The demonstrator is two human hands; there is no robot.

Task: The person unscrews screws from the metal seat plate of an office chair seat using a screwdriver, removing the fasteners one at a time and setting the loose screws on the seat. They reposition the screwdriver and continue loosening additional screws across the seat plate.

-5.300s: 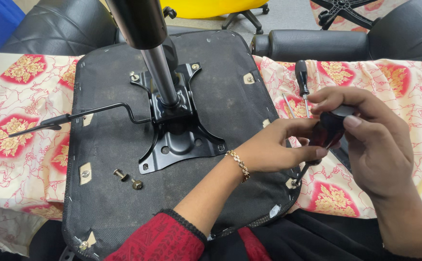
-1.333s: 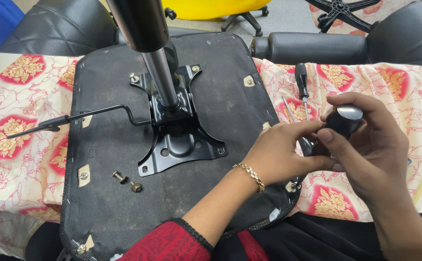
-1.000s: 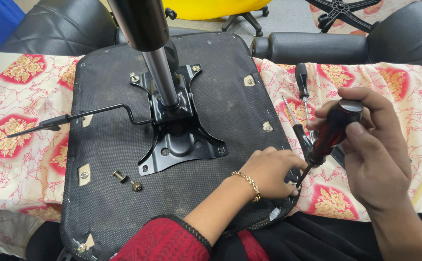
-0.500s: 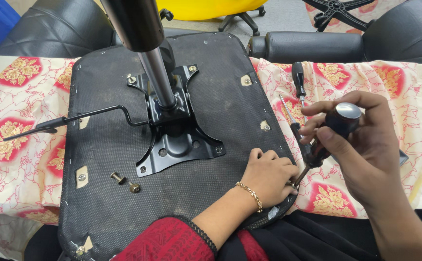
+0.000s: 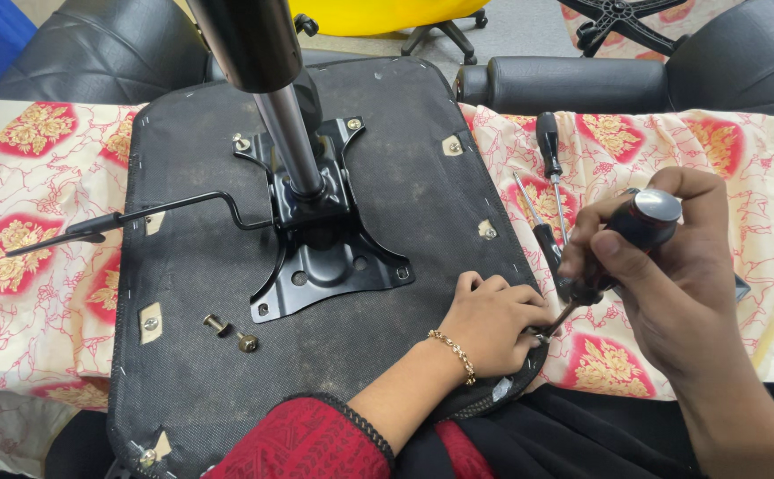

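Head-camera view looked down on a right hand [image 5: 671, 284] wrapped tight around the dark red, black-capped handle of a screwdriver [image 5: 622, 244], thumb laid along the handle and fingers curled fully about it. From that grip the metal shaft slanted down and toward the person's left, its tip meeting a small screw fitting [image 5: 539, 337] at the near right edge of an upturned black fabric-covered chair seat [image 5: 227, 372]. Just left of the tip, the left hand [image 5: 493, 324], with a gold bracelet [image 5: 453, 355] on the wrist and a red sleeve behind it, lay knuckles-up on the seat edge with its fingertips pinched around that fitting; whether they held the screw itself could not be told. Just beyond the grip, a second screwdriver with a black handle [image 5: 547, 137] and a thin metal rod [image 5: 524, 197] lay on a cream cloth printed with red and gold flowers [image 5: 724, 151]. Well left of the grip, a black metal mounting plate [image 5: 325, 266] sat bolted to the seat's middle, with a chrome-and-black gas cylinder [image 5: 272, 89] rising from it and a black lever [image 5: 121, 217] reaching farther left. Two loose brass-headed bolts [image 5: 232, 333] rested on the seat near the plate. Farthest off, black padded armrests [image 5: 564, 84] lay behind the seat.
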